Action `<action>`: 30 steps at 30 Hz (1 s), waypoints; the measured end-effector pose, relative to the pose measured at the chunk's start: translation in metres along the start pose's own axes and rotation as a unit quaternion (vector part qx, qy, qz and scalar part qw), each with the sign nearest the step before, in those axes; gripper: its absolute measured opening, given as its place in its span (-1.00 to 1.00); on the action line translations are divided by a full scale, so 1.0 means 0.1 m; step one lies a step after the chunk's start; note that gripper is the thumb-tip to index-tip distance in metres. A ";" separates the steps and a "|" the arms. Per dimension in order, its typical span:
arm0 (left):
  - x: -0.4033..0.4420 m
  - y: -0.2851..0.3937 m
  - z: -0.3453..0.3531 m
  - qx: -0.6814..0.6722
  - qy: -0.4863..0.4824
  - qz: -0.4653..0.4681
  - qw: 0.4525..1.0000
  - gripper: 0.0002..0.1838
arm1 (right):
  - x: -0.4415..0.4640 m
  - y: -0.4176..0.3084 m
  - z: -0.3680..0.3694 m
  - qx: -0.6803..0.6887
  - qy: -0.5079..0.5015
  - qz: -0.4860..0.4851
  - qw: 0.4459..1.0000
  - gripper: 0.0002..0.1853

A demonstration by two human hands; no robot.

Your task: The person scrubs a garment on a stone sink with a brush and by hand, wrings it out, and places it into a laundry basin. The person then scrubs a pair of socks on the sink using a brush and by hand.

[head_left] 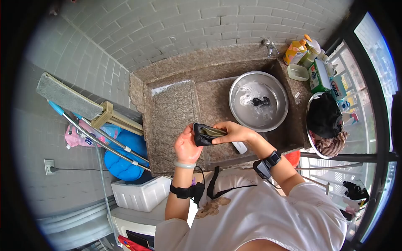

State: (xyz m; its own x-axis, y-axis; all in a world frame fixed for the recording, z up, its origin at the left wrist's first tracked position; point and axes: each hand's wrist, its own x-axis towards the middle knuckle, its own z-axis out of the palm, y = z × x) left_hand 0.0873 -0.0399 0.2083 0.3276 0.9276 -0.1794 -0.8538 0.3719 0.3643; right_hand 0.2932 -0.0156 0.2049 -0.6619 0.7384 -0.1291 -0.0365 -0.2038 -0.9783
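Over the front of the stone sink, a small black cloth item [202, 138] is stretched between my hands, its mouth spread to show an olive inside; I cannot make out its exact kind. My left hand [187, 147] grips its left side, palm turned up and some fingers hidden behind it. At the right edge, my right hand [233, 132] pinches it between thumb and fingers. Beyond my right hand stands a steel basin [238, 109] with sudsy water, and a dark wet piece of cloth [260, 101] lies in it.
A ribbed stone washboard [173, 113] adjoins the sink, below a wall tap [269, 47]. Bottles [295, 52] and a green box [319, 76] line the right ledge, near a bowl of dark clothes [325, 115]. Mop handles [100, 136] and a blue bucket [121, 161] stand left.
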 end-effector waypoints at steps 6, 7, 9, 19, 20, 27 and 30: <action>0.09 -0.22 -0.13 0.422 0.112 -0.056 0.898 -0.76 | 0.12 0.48 -0.07 0.392 0.107 0.096 0.909 -0.88; 0.14 -0.27 -0.33 0.454 0.151 -0.052 0.876 -0.75 | 0.13 0.54 -0.03 0.410 0.107 0.109 0.899 -0.88; 0.17 -0.36 -0.59 0.537 0.184 -0.017 0.823 -0.71 | 0.15 0.68 0.01 0.428 0.135 0.124 0.885 -0.83; 0.48 -0.45 -0.88 0.274 0.139 -0.060 0.950 -0.81 | 0.22 1.46 -0.07 0.016 0.209 0.094 0.973 -0.73; 0.43 -0.47 -0.73 0.294 0.120 -0.071 0.945 -0.82 | 0.18 1.54 -0.03 -0.134 0.313 0.037 0.940 -0.75; 0.46 -0.57 -0.88 0.816 0.153 -0.038 0.556 -0.63 | 0.22 1.18 -0.14 0.303 0.238 0.160 0.909 -0.53; 0.49 -0.67 -0.68 0.845 0.152 -0.004 0.514 -0.64 | 0.28 1.23 -0.15 0.319 0.101 0.104 0.936 -0.54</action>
State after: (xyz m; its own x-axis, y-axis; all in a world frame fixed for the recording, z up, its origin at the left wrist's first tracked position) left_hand 0.1331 -0.0214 0.1129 0.0318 0.9733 -0.2274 0.7999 0.1117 0.5897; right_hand 0.2817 -0.0101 0.0781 -0.5511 0.7337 -0.3973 -0.4058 -0.6518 -0.6407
